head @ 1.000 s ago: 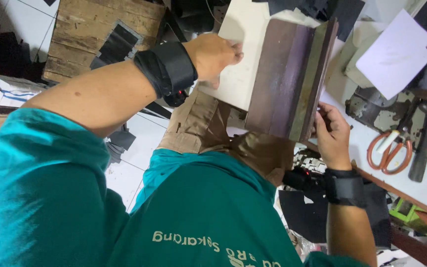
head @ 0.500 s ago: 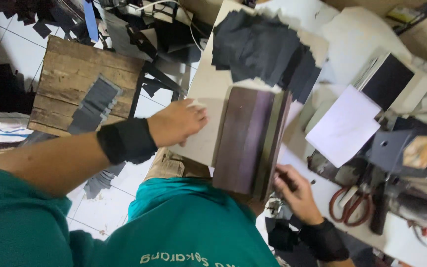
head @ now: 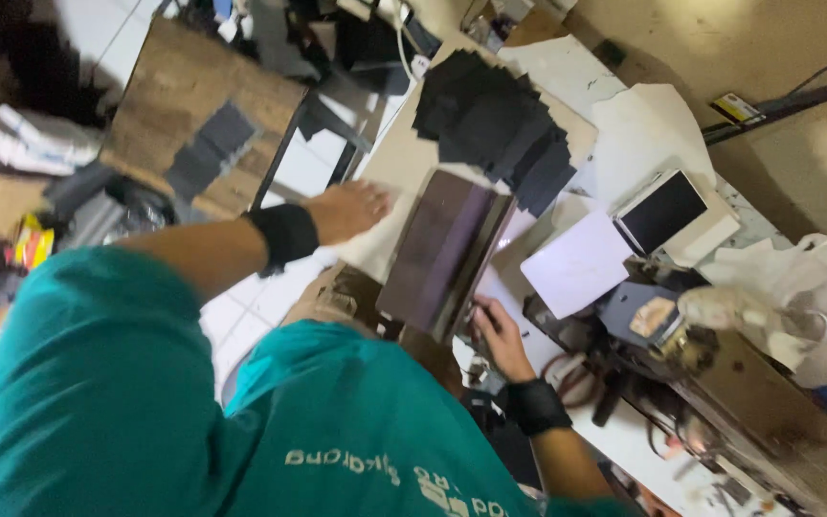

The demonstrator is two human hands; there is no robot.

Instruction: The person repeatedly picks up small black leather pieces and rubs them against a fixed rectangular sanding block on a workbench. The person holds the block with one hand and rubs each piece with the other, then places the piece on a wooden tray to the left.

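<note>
A dark brown rectangular board point(head: 437, 251) is seen near the middle of the worktable, lying on a pale sheet point(head: 390, 163) with its long edges running from near to far. It is kept in place from both sides. The left hand point(head: 351, 211) is laid flat and spread on the pale sheet just left of the board, fingers wide and nothing gripped, apparently so that the sheet is pinned and cannot slide. The right hand point(head: 498, 330) is placed at the board's near right corner, its fingers curled toward the edge; whether something small is pinched there cannot be told, since the fingertips are hidden and blurred.

Just beyond the board a loose heap of black cut pieces point(head: 495, 124) is spread on the far part of the sheet, within easy reach. To the right a blank white card point(head: 576, 263) is lying, and farther right a white box with a dark panel point(head: 667, 215). Orange-handled scissors point(head: 576, 378) are partly visible near the right wrist. On the far left a wooden pallet point(head: 198, 105) carrying grey strips is standing on the tiled floor.
</note>
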